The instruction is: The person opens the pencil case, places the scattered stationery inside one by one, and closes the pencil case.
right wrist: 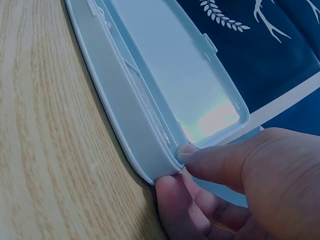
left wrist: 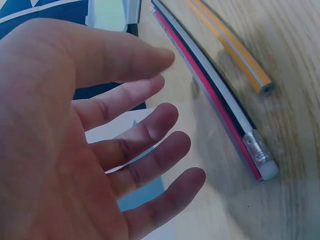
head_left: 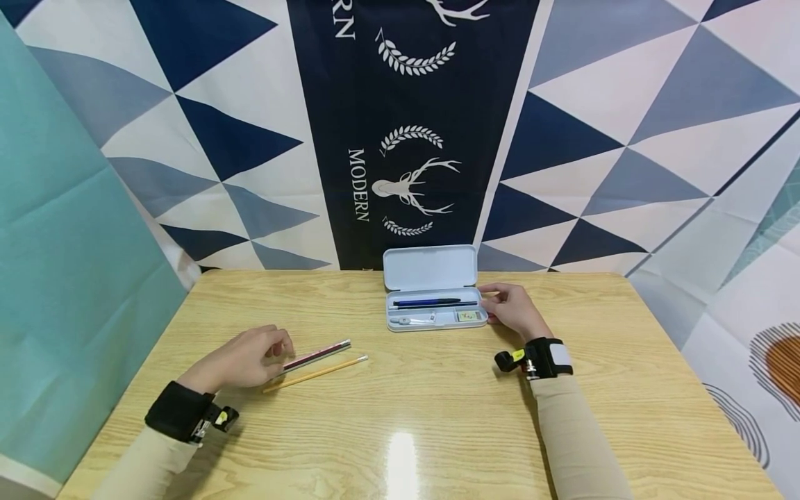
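Observation:
A light-blue pencil case [head_left: 431, 269] stands with its lid raised at the table's back edge. My right hand [head_left: 514, 311] pinches the case's right end; in the right wrist view the thumb [right wrist: 215, 162] lies on the rim, the other fingers against the outer wall [right wrist: 117, 95]. Over the left of the table hovers my left hand [head_left: 253, 354], fingers loosely bent, nothing in them. Beside it lie two striped pencils close together, a red one [left wrist: 200, 77] and a black-and-white one [left wrist: 220, 87] with a white eraser tip. A yellow-orange pencil [head_left: 319, 375] lies nearer the front.
Inside the case are a blue pen [head_left: 426, 303], a dark pencil [head_left: 462, 304], a pale compass-like tool [head_left: 406, 321] and a small yellow-green labelled block [head_left: 469, 316]. A patterned cloth [head_left: 412, 104] hangs behind the wooden table [head_left: 462, 417].

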`<move>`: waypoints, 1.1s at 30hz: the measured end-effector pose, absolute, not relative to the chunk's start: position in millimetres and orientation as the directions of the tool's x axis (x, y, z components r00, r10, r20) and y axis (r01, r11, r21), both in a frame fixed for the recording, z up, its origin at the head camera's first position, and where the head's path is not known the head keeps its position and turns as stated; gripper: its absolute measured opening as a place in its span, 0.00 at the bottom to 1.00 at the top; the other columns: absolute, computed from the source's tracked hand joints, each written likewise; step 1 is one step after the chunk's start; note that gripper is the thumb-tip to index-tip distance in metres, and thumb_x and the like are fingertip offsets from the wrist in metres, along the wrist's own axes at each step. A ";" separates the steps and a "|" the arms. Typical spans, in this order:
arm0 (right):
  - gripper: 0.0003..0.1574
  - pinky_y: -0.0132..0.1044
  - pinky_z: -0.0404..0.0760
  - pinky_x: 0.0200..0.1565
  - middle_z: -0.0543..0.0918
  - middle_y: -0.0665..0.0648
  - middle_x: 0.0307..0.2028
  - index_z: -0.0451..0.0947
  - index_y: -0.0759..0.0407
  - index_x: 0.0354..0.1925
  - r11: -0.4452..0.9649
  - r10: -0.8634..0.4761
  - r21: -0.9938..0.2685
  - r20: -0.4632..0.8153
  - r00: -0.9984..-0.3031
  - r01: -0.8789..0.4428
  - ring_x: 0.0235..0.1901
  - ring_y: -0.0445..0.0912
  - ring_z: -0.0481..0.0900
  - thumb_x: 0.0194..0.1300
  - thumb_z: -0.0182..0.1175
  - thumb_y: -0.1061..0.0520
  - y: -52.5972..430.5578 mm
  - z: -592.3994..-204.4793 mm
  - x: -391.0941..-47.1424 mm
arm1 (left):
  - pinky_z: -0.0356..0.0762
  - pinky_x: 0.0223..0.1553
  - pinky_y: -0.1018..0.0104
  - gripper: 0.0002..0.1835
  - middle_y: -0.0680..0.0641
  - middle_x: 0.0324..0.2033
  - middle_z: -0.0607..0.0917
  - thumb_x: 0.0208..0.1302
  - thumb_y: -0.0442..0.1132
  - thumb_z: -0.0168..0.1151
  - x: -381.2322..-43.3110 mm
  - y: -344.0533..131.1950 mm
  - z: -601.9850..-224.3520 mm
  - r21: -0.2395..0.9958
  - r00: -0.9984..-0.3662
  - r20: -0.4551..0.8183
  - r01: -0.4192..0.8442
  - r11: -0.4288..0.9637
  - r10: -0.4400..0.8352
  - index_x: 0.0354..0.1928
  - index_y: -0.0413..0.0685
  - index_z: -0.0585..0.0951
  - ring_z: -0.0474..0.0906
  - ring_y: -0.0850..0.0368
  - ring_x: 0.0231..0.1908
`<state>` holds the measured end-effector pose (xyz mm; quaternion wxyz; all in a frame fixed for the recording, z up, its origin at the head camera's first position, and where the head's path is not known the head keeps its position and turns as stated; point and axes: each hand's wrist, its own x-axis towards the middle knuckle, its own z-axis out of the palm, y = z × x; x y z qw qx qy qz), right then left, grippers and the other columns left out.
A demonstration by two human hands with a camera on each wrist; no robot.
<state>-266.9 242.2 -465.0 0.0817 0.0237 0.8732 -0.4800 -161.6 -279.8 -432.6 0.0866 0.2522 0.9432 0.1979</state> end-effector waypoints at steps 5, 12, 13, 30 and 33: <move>0.27 0.28 0.88 0.38 0.86 0.66 0.50 0.78 0.64 0.77 0.553 -0.041 -0.826 -0.157 -0.987 0.108 0.35 0.43 0.83 0.85 0.61 0.61 243.2 -466.6 -267.3 | 0.74 0.39 0.66 0.13 0.55 0.37 0.82 0.65 0.28 0.73 -162.2 -281.2 -436.6 0.436 -0.856 -0.076 0.433 0.789 0.512 0.46 0.54 0.86 0.71 0.65 0.36; 0.28 0.28 0.88 0.37 0.86 0.66 0.50 0.78 0.65 0.76 0.535 -0.043 -0.837 -0.162 -0.986 0.114 0.37 0.43 0.83 0.84 0.61 0.63 243.6 -468.4 -267.0 | 0.75 0.40 0.65 0.16 0.53 0.37 0.83 0.64 0.25 0.74 -160.2 -283.4 -438.6 0.461 -0.851 -0.132 0.402 0.791 0.509 0.48 0.51 0.84 0.72 0.63 0.36; 0.27 0.28 0.88 0.37 0.86 0.66 0.50 0.78 0.65 0.76 0.533 -0.041 -0.838 -0.162 -0.986 0.116 0.37 0.43 0.83 0.84 0.62 0.63 243.7 -468.3 -267.0 | 0.74 0.40 0.65 0.16 0.53 0.37 0.83 0.63 0.25 0.73 -160.1 -283.7 -438.8 0.462 -0.849 -0.134 0.403 0.790 0.512 0.48 0.50 0.84 0.71 0.63 0.36; 0.28 0.28 0.88 0.36 0.88 0.69 0.52 0.78 0.65 0.77 0.512 -0.050 -0.850 -0.172 -0.984 0.123 0.35 0.40 0.86 0.85 0.61 0.62 243.8 -466.6 -267.1 | 0.68 0.38 0.66 0.16 0.53 0.33 0.79 0.64 0.23 0.73 -160.9 -288.0 -443.4 0.468 -0.847 -0.155 0.391 0.793 0.509 0.47 0.47 0.83 0.66 0.64 0.32; 0.28 0.28 0.88 0.36 0.88 0.68 0.52 0.78 0.65 0.77 0.503 -0.050 -0.855 -0.174 -0.984 0.125 0.35 0.41 0.86 0.85 0.61 0.62 244.1 -465.0 -267.7 | 0.68 0.39 0.65 0.15 0.54 0.33 0.78 0.65 0.23 0.72 -162.1 -288.2 -442.4 0.476 -0.846 -0.164 0.383 0.792 0.507 0.47 0.48 0.82 0.65 0.64 0.32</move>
